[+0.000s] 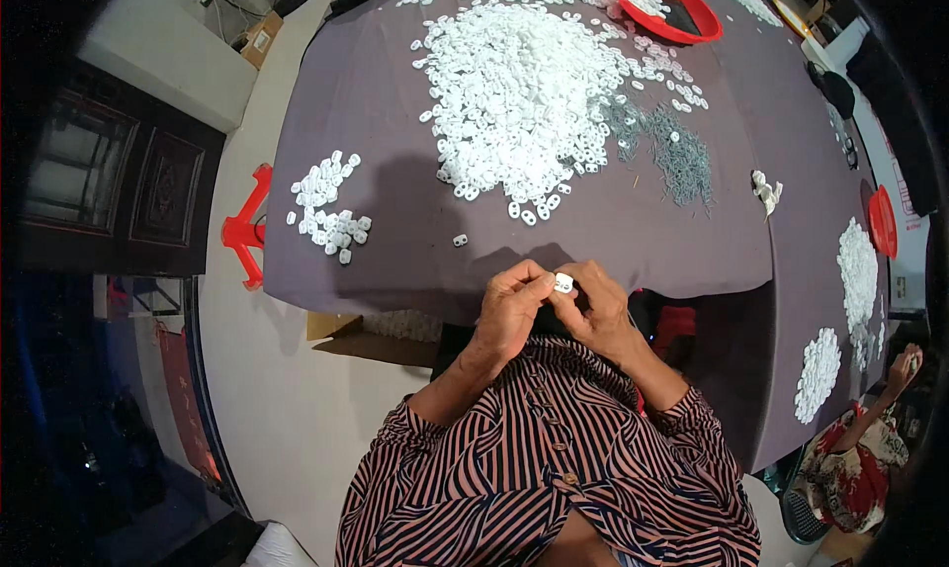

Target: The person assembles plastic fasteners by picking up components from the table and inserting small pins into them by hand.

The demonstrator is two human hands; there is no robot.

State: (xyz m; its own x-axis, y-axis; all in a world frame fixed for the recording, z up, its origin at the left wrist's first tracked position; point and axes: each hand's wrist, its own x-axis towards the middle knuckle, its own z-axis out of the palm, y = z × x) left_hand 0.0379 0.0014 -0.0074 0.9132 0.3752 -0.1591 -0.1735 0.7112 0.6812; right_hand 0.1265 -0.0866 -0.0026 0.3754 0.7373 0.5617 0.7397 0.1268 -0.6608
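Your left hand (512, 308) and right hand (597, 308) meet just below the center of the frame, at the near edge of the tabletop (356, 102), each gripping the same small white piece (563, 282) between thumb and fingers. So little a part leaves room only for a fingertip pinch, and holding it close in front of you likely keeps its dark-marked face in view.

Up and to the left of your hands, a single loose piece (461, 240) lies apart. Farther left sits a small cluster (336, 229), probably grouped to keep it separate from the large white heap (524, 102) at upper center, which lies ahead of you, seemingly for easy reach. Thin gray pins (682, 157) spread beside the heap's right flank. A red basin (716, 25) at the top holds white pieces and something dark, perhaps to contain them. At lower right, a co-worker (855, 468) sits by more white piles (819, 374).
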